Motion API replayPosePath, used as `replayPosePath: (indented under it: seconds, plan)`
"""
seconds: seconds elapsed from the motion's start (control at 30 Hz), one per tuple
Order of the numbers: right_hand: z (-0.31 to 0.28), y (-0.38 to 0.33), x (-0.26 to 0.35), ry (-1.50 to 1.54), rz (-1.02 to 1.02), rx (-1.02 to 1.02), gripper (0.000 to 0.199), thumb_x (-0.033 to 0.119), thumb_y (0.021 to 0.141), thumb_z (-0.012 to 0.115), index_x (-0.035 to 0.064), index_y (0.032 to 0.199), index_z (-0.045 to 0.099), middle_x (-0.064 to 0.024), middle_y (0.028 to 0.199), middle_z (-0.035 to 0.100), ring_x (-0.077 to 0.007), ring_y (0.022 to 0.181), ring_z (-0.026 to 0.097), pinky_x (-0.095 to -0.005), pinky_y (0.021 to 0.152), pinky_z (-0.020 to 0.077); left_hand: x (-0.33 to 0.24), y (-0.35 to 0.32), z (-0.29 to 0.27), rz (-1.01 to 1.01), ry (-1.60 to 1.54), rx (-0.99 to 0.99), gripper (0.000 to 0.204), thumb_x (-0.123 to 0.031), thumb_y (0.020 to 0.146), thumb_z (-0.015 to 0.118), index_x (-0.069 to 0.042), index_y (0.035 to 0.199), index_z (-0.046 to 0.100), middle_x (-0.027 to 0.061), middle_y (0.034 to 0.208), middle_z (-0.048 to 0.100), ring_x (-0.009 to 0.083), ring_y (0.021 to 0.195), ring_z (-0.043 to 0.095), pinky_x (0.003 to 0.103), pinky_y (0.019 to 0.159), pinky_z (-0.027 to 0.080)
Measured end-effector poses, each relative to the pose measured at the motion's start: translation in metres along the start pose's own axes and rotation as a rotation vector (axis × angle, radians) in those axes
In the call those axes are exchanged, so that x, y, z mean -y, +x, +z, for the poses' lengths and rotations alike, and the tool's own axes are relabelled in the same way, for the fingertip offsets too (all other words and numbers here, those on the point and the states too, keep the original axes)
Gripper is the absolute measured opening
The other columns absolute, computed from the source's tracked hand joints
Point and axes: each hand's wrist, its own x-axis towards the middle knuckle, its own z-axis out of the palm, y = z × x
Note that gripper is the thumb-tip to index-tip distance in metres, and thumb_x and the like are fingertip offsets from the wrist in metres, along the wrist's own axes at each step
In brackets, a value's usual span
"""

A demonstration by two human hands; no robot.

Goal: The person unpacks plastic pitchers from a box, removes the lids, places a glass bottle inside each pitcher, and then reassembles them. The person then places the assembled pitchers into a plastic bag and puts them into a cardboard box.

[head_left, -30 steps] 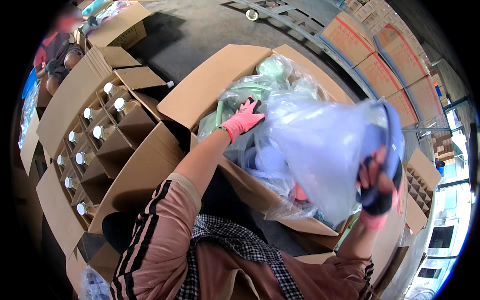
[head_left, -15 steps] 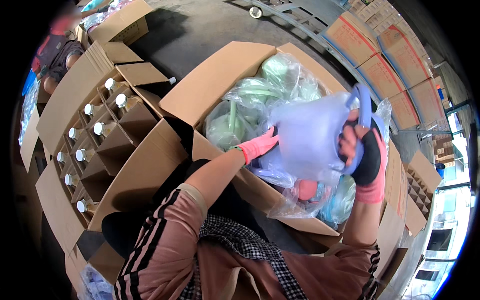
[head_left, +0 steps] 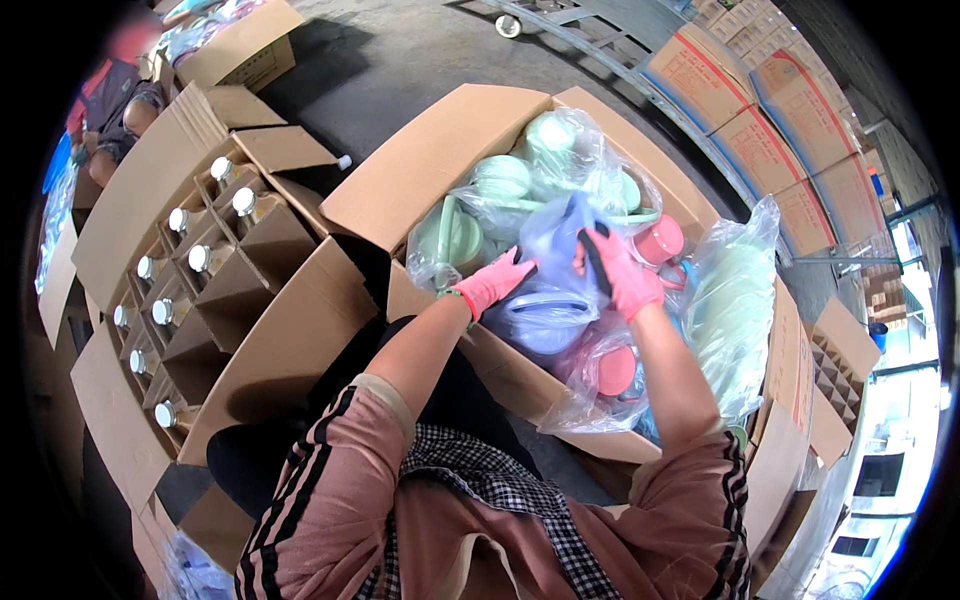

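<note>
A lavender plastic watering can (head_left: 548,318) in a clear bag sits among other bagged cans in the open carton (head_left: 440,150) in front of me. My left hand (head_left: 490,282), in a pink glove with dark fingertips, grips its left side. My right hand (head_left: 622,272), gloved alike, closes on the upper right part, which is blurred by motion. Around it lie a pale green can (head_left: 458,240), a green round piece (head_left: 502,177), a pink cup-shaped piece (head_left: 660,240) and another pink piece (head_left: 615,371), mostly under film.
To my left stands a divided carton (head_left: 270,375) with several white-capped bottles (head_left: 163,311). Pale green items in a clear bag (head_left: 740,310) lie over the carton's right side. Stacked cartons (head_left: 765,150) and a metal cart (head_left: 600,45) stand beyond. Another person (head_left: 115,110) sits far left.
The lavender can has come down and left into the carton between my hands. My right hand has left its loop handle and moved left. The pink piece and the green bag now show.
</note>
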Motion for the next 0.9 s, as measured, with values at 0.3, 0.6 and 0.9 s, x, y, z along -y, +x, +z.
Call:
replayPosePath:
  seconds: [0.3, 0.6, 0.9]
  plan:
    - [-0.088, 0.010, -0.119, -0.248, -0.162, -0.677, 0.026, 0.025, 0.080, 0.059, 0.0007, 0.086, 0.051, -0.0123, 0.072, 0.057, -0.0199, 0.063, 0.055, -0.0322, 0.062, 0.0447, -0.107, -0.088, 0.007, 0.063, 0.405, -0.069, 0.068, -0.042, 0.080, 0.052, -0.002, 0.131, 0.031, 0.0258, 0.134, 0.027, 0.0351, 0.126, 0.027, 0.036, 0.102, 0.024]
    - [-0.164, -0.253, -0.053, -0.962, -0.584, -1.496, 0.041, 0.015, 0.077, 0.065, 0.0001, 0.110, 0.047, -0.0100, 0.101, 0.049, -0.0195, 0.092, 0.046, -0.0307, 0.082, 0.0378, -0.100, -0.183, -0.047, 0.435, 0.449, -0.264, 0.047, -0.005, 0.074, 0.059, 0.005, 0.117, 0.042, 0.0217, 0.133, 0.031, 0.0370, 0.119, 0.035, 0.038, 0.098, 0.031]
    - [-0.244, -0.360, -0.102, -0.439, 0.023, -1.462, 0.057, 0.043, 0.080, 0.056, -0.0033, 0.112, 0.049, -0.0230, 0.111, 0.049, -0.0325, 0.104, 0.048, -0.0378, 0.088, 0.0381, -0.098, -0.236, -0.032, 0.455, 0.402, -0.238, 0.047, 0.000, 0.073, 0.056, 0.004, 0.118, 0.042, 0.0213, 0.133, 0.031, 0.0372, 0.119, 0.035, 0.039, 0.097, 0.032]
